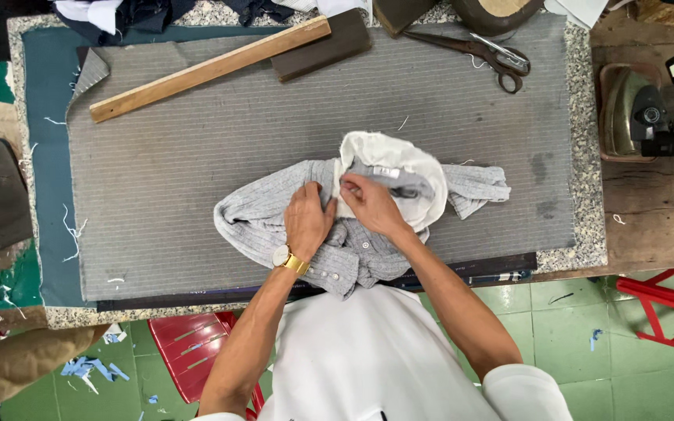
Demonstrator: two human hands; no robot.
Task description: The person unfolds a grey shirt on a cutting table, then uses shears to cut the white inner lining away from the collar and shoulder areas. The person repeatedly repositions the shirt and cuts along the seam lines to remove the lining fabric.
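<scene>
A crumpled light grey shirt (259, 218) with a white lining at its collar (423, 168) lies on the grey striped pad (196, 164) of the worktable. My left hand (307, 218), with a gold wristwatch on its wrist, presses down on the shirt just left of the collar. My right hand (370, 204) pinches the white edge of the collar between fingers and thumb. The two hands nearly touch. A row of small buttons shows on the shirt below my hands.
A wooden stick (204, 70) and a dark block (321, 47) lie at the back left of the pad. Scissors (493, 54) sit at the back right. An iron (649, 113) rests on the wooden table on the right. Red stools (189, 351) stand on the green floor.
</scene>
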